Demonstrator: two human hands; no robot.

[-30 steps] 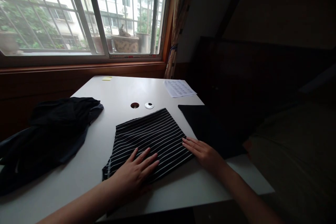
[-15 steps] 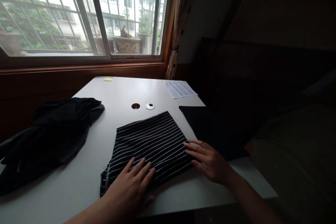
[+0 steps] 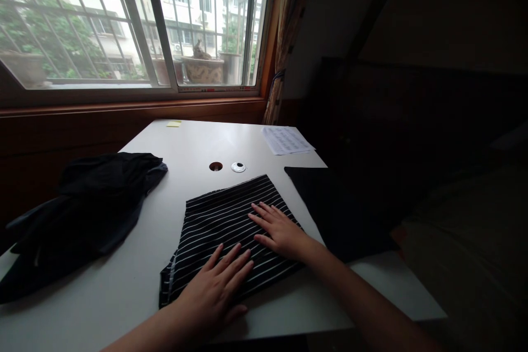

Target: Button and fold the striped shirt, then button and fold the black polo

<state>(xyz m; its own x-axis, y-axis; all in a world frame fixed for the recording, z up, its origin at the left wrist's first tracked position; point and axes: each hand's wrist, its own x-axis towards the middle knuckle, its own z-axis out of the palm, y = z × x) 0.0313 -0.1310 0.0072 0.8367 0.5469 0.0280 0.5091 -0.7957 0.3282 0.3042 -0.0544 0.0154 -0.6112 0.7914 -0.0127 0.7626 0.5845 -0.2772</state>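
A black garment with thin white stripes (image 3: 218, 220), folded into a flat shape, lies on the white table (image 3: 284, 313). It looks like shorts or trousers, but I cannot tell which. My left hand (image 3: 218, 286) rests on its near part, palm down with the fingers spread. Farther up and to the right, my right hand (image 3: 280, 231) lies flat on the stripes, fingers stretched out. Neither hand grips the cloth.
A heap of dark clothes (image 3: 94, 203) lies at the left. On the right is a flat dark cloth (image 3: 334, 203). Behind stand printed sheets (image 3: 286, 140), a yellow sticky note (image 3: 174, 123), a cable hole (image 3: 215, 166) and its round cover (image 3: 238, 166).
My right hand has moved left and slightly away from me, from the garment's right edge onto its middle. My left hand stays nearly in place. The view has shifted slightly.
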